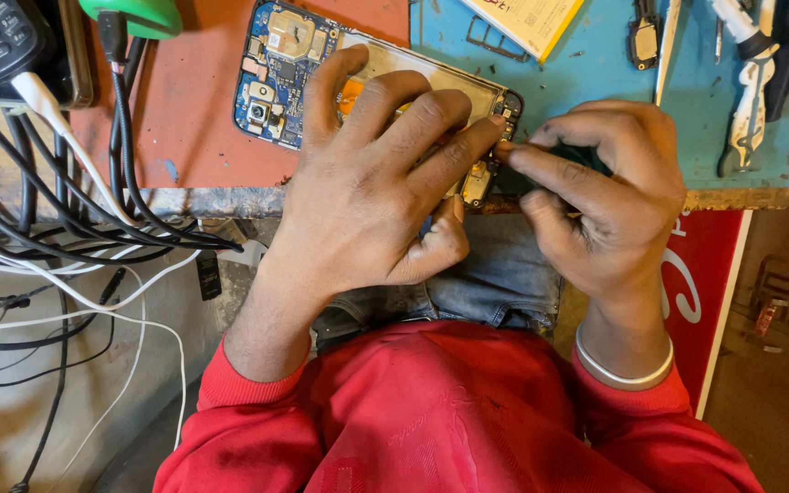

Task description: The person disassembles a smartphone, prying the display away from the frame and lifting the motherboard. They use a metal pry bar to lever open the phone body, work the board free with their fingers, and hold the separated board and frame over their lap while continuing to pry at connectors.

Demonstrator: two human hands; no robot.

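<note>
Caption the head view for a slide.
Left hand pins an opened smartphone with exposed blue circuit board on the workbench edge while right hand pinches at its lower corner.

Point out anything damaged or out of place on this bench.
The opened smartphone with its blue circuit board bare juts over the worn bench edge, pinned by the left hand. Tangled black and white cables spill off the left side.

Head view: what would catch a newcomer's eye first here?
The opened phone, its blue circuit board bare, lies at the bench edge under the left hand. The right hand pinches at the phone's lower end. A tangle of black and white cables hangs at the left.
</note>
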